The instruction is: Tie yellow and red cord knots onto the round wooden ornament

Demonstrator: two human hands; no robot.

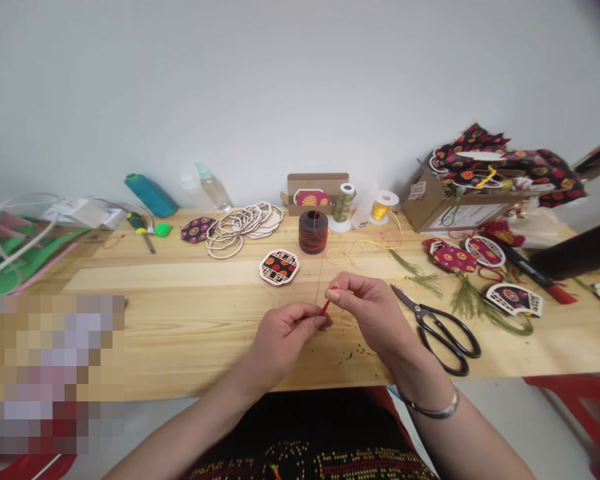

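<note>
My left hand point(283, 340) and my right hand point(367, 313) meet above the pine workbench point(205, 340), both pinching a short red cord point(325, 307). A fine dark thread point(319, 283) seems to rise from the cord toward a black-and-red thread spool point(313, 232). Black-handled scissors point(443, 337) lie just right of my right hand. Ahead of my hands sits a square fretwork wooden ornament point(279, 267) with black and red patterned fabric. My fingers hide part of the cord.
Stacked wooden frames point(243, 227), gold thread spools point(380, 208), and a cardboard box of patterned fabric point(430, 200) line the back. Finished ornaments and green tassels point(467, 300) lie at right. A pixelated patch point(53, 373) covers the lower left. A wall runs behind the bench.
</note>
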